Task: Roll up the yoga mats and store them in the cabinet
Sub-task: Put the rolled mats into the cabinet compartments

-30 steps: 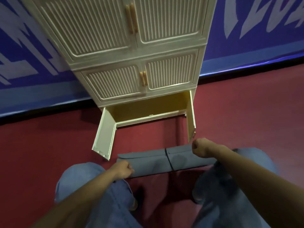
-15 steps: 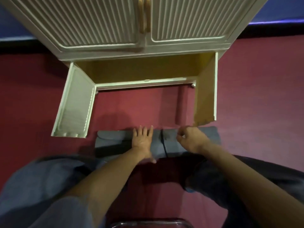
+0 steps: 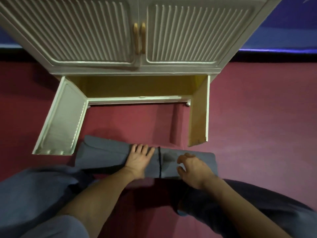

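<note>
Since the earlier frames the camera has dropped closer. Left hand point(image 3: 138, 160) lies flat, fingers spread, on the rolled grey mat point(image 3: 106, 156); right hand point(image 3: 193, 170) hovers loosely curled, gripping nothing. Mat lies on the floor point(image 3: 257, 134), long axis left-right, parallel to the open cabinet point(image 3: 137, 86) just beyond.
</note>
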Demonstrator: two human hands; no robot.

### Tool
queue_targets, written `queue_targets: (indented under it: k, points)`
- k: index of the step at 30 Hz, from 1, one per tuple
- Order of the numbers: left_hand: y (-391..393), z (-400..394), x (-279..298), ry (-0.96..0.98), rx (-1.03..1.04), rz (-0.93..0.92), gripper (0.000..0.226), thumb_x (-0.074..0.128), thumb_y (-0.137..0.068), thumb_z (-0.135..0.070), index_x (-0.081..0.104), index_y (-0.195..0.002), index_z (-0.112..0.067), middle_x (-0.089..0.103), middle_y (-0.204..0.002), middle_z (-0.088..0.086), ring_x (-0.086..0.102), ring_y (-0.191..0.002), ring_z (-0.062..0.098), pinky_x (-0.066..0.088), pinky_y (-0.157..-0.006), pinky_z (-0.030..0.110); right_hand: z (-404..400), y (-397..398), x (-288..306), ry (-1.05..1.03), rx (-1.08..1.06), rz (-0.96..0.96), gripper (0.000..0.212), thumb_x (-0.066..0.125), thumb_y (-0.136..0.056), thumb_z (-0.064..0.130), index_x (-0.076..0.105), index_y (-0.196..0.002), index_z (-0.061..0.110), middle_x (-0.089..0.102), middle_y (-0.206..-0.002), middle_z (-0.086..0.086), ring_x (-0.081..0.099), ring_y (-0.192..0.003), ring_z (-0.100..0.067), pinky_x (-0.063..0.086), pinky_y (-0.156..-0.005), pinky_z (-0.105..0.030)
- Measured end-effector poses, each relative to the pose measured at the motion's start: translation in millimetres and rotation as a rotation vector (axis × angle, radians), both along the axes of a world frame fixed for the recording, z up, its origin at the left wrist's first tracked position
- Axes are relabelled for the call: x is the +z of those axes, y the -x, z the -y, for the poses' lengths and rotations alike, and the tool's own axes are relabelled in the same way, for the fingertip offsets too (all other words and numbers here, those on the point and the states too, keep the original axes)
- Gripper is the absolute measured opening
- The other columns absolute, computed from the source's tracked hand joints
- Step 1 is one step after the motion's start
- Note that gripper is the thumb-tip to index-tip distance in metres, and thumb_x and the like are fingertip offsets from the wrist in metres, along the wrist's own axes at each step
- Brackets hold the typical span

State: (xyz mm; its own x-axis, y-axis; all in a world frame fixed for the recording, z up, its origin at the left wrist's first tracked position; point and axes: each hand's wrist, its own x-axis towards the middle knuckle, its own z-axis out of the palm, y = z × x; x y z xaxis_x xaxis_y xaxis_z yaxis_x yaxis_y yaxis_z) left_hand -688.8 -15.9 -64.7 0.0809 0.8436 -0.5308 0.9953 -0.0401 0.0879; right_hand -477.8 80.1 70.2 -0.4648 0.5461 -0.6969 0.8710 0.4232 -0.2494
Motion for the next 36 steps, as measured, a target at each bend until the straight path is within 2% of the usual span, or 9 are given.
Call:
queue_targets:
  k: [3, 6, 12, 16, 20, 24, 28, 32, 36]
  points:
    - [10.5, 6.4, 25.1, -0.098, -0.118, -0.027, 0.135, 0.090, -0.020, -0.051, 0.051, -0.143, -0.010, 0.060, -0.130, 0.018, 0.057, -0.115, 0.037, 0.039, -0.105, 0.055, 12.8, -7.5, 15.7, -0.053, 0.004, -0.023, 0.045, 0.051, -0.098, 0.036, 0.048, -0.140, 0.021, 0.051, -0.139, -0.003, 0.046, -0.130, -0.027, 0.040, -0.107, -0.038]
    - [16.7, 14.8, 65.8, -0.224, -0.194, -0.065, 0.125, 0.089, -0.027, -0.042, 0.050, -0.142, -0.010, 0.059, -0.131, 0.018, 0.058, -0.115, 0.038, 0.038, -0.105, 0.053, 32.7, -15.1, 35.2, -0.108, -0.007, -0.072, 0.057, 0.057, -0.094, 0.045, 0.042, -0.145, 0.024, 0.045, -0.145, -0.001, 0.041, -0.134, -0.026, 0.037, -0.109, -0.040]
    - [12.5, 24.4, 162.6, -0.304, -0.312, -0.190, 0.128, 0.089, -0.030, -0.047, 0.046, -0.144, -0.012, 0.056, -0.134, 0.020, 0.053, -0.119, 0.038, 0.029, -0.107, 0.051, 62.4, -33.9, 66.1, -0.232, 0.031, -0.094, 0.148, 0.076, -0.057, 0.081, -0.010, -0.161, 0.021, -0.026, -0.165, -0.015, -0.017, -0.154, -0.034, 0.001, -0.126, -0.052]
    - [11.3, 30.5, 221.9, -0.384, -0.413, -0.285, 0.123, 0.088, -0.043, -0.044, 0.040, -0.151, -0.011, 0.051, -0.143, 0.024, 0.049, -0.127, 0.041, 0.031, -0.110, 0.052, 81.2, -33.5, 80.4, -0.324, 0.085, -0.170, 0.167, 0.081, -0.044, 0.082, -0.035, -0.152, 0.028, -0.037, -0.161, -0.014, -0.034, -0.148, -0.034, -0.011, -0.123, -0.056]
    - [0.0, 30.8, 279.5, -0.523, -0.591, -0.372, 0.112, 0.082, -0.048, -0.035, 0.044, -0.150, -0.007, 0.051, -0.144, 0.028, 0.050, -0.132, 0.042, 0.024, -0.115, 0.052, 81.3, -14.5, 104.1, -0.393, 0.056, -0.335, 0.170, 0.082, -0.041, 0.082, -0.039, -0.149, 0.033, -0.027, -0.165, -0.015, -0.024, -0.151, -0.041, -0.007, -0.124, -0.055]
    - [-9.7, 43.2, 318.3, -0.578, -0.661, -0.447, 0.103, 0.077, -0.061, -0.034, 0.039, -0.152, -0.006, 0.046, -0.150, 0.029, 0.045, -0.139, 0.042, 0.011, -0.122, 0.059, 86.3, -8.3, 120.1, -0.456, -0.044, -0.500, 0.149, 0.083, -0.050, 0.072, -0.005, -0.160, 0.024, 0.023, -0.163, -0.008, 0.026, -0.149, -0.032, 0.029, -0.118, -0.054]
    - [-17.2, 77.6, 336.9, -0.797, -0.437, -0.346, 0.088, 0.077, -0.069, -0.023, 0.047, -0.150, -0.011, 0.042, -0.158, 0.017, 0.036, -0.149, 0.034, 0.011, -0.122, 0.061, 83.0, -11.4, 140.1, -0.550, -0.092, -0.664, 0.134, 0.082, -0.046, 0.071, 0.021, -0.155, 0.024, 0.040, -0.150, 0.003, 0.044, -0.134, -0.024, 0.041, -0.107, -0.050]
    - [-30.2, 135.4, 326.8, -1.339, 0.174, 0.173, 0.047, 0.083, -0.072, -0.022, 0.069, -0.117, -0.016, 0.059, -0.139, 0.005, 0.051, -0.139, 0.024, 0.028, -0.116, 0.058, 80.6, -13.2, 161.5, -0.605, -0.096, -0.804, 0.126, 0.085, -0.045, 0.068, 0.029, -0.151, 0.027, 0.044, -0.147, 0.008, 0.045, -0.132, -0.020, 0.039, -0.108, -0.049]
    - [-12.2, 166.1, 313.2, -1.232, 0.970, 0.636, 0.093, 0.089, -0.059, -0.058, 0.049, -0.135, -0.023, 0.053, -0.134, -0.006, 0.056, -0.126, 0.018, 0.042, -0.112, 0.048, 83.9, -11.2, 176.2, -0.628, -0.123, -0.928, 0.122, 0.087, -0.046, 0.070, 0.034, -0.147, 0.027, 0.048, -0.142, 0.010, 0.048, -0.130, -0.016, 0.042, -0.107, -0.047]
